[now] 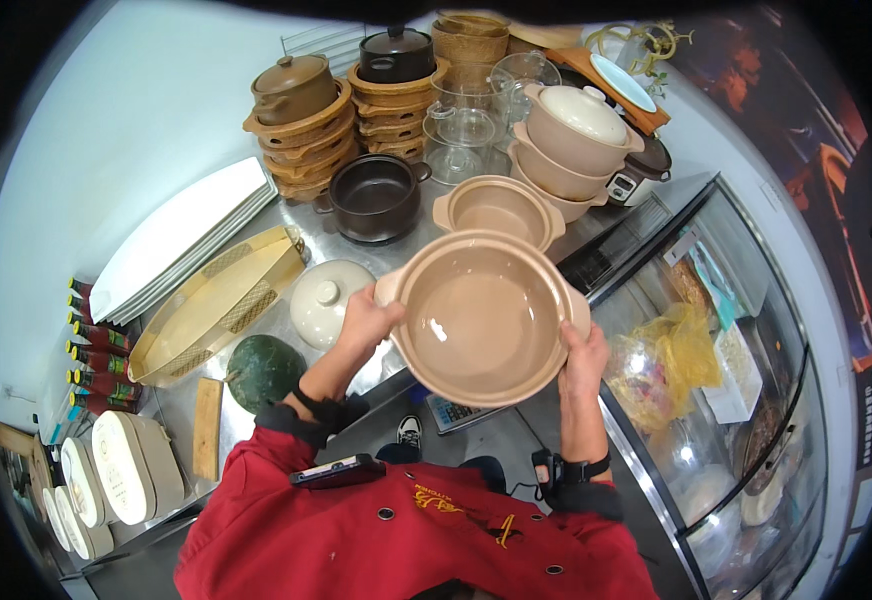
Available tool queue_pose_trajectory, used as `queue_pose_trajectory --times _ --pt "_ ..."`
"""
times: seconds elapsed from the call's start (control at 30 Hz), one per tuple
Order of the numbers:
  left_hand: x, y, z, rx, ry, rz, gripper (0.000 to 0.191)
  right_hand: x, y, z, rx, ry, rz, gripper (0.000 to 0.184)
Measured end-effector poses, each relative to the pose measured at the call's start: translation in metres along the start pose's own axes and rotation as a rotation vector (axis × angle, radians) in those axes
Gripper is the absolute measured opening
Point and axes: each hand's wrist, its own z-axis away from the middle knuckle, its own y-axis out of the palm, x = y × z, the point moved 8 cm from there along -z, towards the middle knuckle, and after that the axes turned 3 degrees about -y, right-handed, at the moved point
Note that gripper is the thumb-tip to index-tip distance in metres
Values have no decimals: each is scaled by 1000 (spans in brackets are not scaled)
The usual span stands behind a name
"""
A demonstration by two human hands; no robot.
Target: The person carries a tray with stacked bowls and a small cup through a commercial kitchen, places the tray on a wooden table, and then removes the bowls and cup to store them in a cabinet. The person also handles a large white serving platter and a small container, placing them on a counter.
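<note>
A beige clay casserole pot (485, 322), lidless and with nothing inside, is held up in front of my body. My left hand (368, 319) grips its left handle, and my right hand (583, 352) has the right handle. Behind it on the steel counter (398, 262) stands a smaller beige pot (502, 206), partly hidden by the held one. A pale lid with a round knob (327, 304) lies beside my left hand. Farther back on the counter is a dark brown pot (374, 196).
Left are a watermelon (265, 373), a long yellow tray (215, 304), white platters (181, 240) and sauce bottles (106, 360). Stacked beige pots (567, 165), glass pots (462, 139) and pots on brown stands (305, 142) fill the back. A glass display case (706, 375) borders the right.
</note>
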Motion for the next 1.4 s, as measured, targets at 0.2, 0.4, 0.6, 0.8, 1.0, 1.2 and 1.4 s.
queue_pose_trajectory --times 0.2,0.4,0.6,0.8,1.0,1.2,1.4 --pt "-36 33 -96 -45 68 39 30 8 33 -117 69 -45 54 33" --pt "-53 67 -153 -81 -32 7 25 -2 58 -219 187 2 40 35" --pt "-49 85 -210 -135 -77 -52 27 -23 73 -287 221 32 33 35" --pt "-44 91 -239 -159 -72 -65 24 -40 75 -310 238 29 37 37" --pt "-41 89 -260 -154 -84 -98 27 -52 75 -318 230 56 47 37" --pt "-35 91 -272 -132 -57 -102 27 -60 73 -320 187 55 70 37" --pt "-37 92 -270 -137 -55 -109 32 -62 77 -320 230 46 62 39"
